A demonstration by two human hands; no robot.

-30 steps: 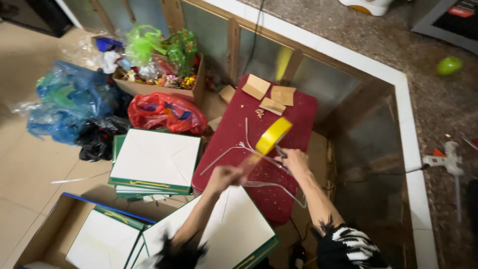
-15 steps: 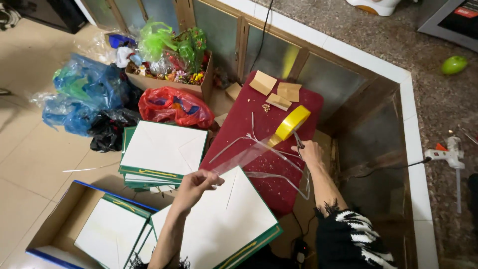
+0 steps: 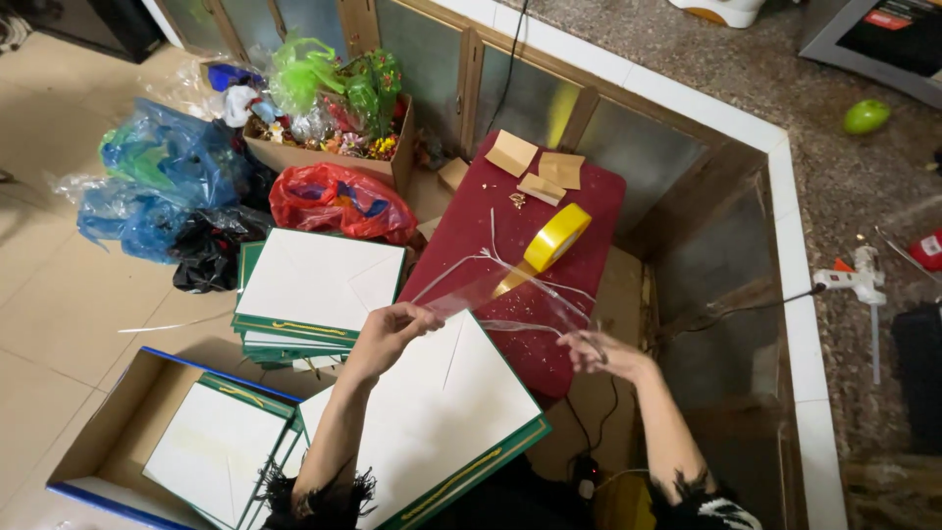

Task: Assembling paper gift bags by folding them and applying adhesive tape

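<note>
My left hand pinches the free end of a clear tape strip that runs up to a yellow tape roll. The roll stands on edge on a dark red table. My right hand is lower right of the roll, over the table's near edge, with its fingers closed on thin clear strands that come off the tape. Under both hands lies a white board with a green and gold border.
A stack of the same white boards lies to the left, and more sit in a cardboard box. Cardboard scraps lie at the table's far end. Red and blue plastic bags crowd the floor. A stone counter runs along the right.
My right hand has left the roll and dropped towards me. The left hand has pulled the tape end out to the left, so the strip is longer.
</note>
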